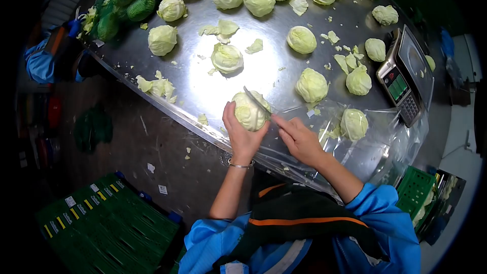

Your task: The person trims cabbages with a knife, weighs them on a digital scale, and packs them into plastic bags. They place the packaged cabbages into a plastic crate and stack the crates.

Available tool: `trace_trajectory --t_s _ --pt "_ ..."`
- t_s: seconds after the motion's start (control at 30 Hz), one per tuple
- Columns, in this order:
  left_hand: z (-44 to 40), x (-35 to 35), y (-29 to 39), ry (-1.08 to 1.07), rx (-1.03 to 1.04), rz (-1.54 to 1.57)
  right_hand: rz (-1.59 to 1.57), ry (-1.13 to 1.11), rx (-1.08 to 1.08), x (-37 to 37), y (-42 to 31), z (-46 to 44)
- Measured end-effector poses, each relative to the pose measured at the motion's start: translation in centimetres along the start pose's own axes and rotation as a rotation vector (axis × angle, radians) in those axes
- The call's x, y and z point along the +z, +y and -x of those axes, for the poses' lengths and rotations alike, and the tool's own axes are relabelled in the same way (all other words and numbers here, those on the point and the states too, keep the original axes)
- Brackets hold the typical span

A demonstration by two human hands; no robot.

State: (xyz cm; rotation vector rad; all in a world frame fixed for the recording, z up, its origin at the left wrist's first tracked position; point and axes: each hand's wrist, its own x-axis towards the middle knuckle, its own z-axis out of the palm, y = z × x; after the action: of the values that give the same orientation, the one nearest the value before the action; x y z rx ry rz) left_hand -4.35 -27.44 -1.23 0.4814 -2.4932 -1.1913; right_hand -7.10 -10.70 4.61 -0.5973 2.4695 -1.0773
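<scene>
My left hand [244,134] is wrapped round the lower left side of a pale green cabbage [248,113] at the near edge of the steel table. A knife is held in my right hand [300,140], its handle mostly hidden by the fingers. The knife blade [256,99] lies slantwise across the cabbage's upper right side, seemingly touching it. Just beyond sits another cabbage [227,58] with loose leaves [220,29] behind it. To the right stands one more cabbage [311,85], and a further cabbage [354,124] rests by clear plastic film.
Several cabbages line the back of the steel table [198,89]. Green net sacks [127,0] lie at the back left. A weighing scale [403,81] stands at the right, near clear plastic film [385,144]. Green crates [106,223] are stacked on the floor at lower left.
</scene>
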Motion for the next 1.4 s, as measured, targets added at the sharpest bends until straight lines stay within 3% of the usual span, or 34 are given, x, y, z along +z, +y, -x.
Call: trace_trajectory --t_s 0.27,0.37,0.53,0.6,0.63,0.67,0.7,0.77,0.8,0.9,0.97,1.0,1.03,1.07,1.17,1.27,1.33,1.37,1.4 --pt "0.6 0.8 -0.1 0.004 0.009 -0.016 0.107 -0.019 -0.013 1.4 1.8 -2.0" --pt "1.9 1.0 -0.3 0.039 0.035 0.003 0.030 0.216 -0.087 3.3 7.6 -6.6" --pt "1.2 -0.6 -1.3 -0.044 0.053 0.084 0.043 0.091 0.046 4.4 7.6 -8.1" --pt "1.4 -1.9 -1.6 -0.023 -0.080 0.313 -0.073 0.177 0.220 3.5 4.4 -9.1" --pt "1.5 -2.6 -1.7 -0.019 -0.147 0.422 -0.054 0.191 0.226 2.9 4.8 -9.9" --pt "1.7 -2.9 -1.4 0.053 -0.237 0.735 -0.040 0.204 0.241 1.9 5.8 -10.7" --pt "1.6 -3.9 -0.5 0.124 -0.226 0.764 -0.023 0.218 0.257 1.1 6.4 -11.4" --pt "0.9 -5.7 1.4 0.294 -0.190 0.834 -0.672 0.293 0.454 -1.6 4.0 -12.8" --pt "0.3 -5.7 0.9 0.356 -0.017 0.726 -0.682 0.315 0.407 -2.9 0.8 -12.8" --pt "-1.6 -5.8 2.0 0.478 0.243 0.397 -1.187 0.015 0.660 -2.2 -3.4 -10.8" --pt "-2.2 -5.7 2.9 0.395 0.281 0.358 -1.583 -0.466 0.411 -1.0 -4.4 -8.5" --pt "-2.1 -5.8 3.1 0.313 0.299 0.396 -1.684 -0.231 0.408 -0.4 -6.6 -8.1" --pt "-2.2 -5.9 3.4 0.224 0.316 0.434 -1.616 -0.283 0.362 -1.1 -6.0 -7.9" --pt "-2.4 -6.2 5.1 0.176 0.135 0.883 -1.550 -0.329 0.324 -2.1 -4.9 -7.3" --pt "-4.6 -10.4 3.7 -0.311 0.119 0.327 -1.485 -0.375 0.270 -2.8 -3.7 -5.8" --pt "-6.2 -10.6 3.9 -0.147 0.242 0.440 -1.527 -0.510 0.273 -1.8 -1.4 -4.7" --pt "-7.9 -9.8 2.7 -0.198 -0.412 0.365 -1.675 -0.486 0.288 -1.1 -1.9 -3.6" --pt "-9.3 -9.1 0.7 -0.272 -0.540 0.389 -1.751 -0.475 0.296 -0.7 -2.2 -3.2" --pt "-9.2 -6.7 -3.4 -0.130 -0.385 0.279 -1.828 -0.428 0.309 -0.3 -2.1 -3.2"
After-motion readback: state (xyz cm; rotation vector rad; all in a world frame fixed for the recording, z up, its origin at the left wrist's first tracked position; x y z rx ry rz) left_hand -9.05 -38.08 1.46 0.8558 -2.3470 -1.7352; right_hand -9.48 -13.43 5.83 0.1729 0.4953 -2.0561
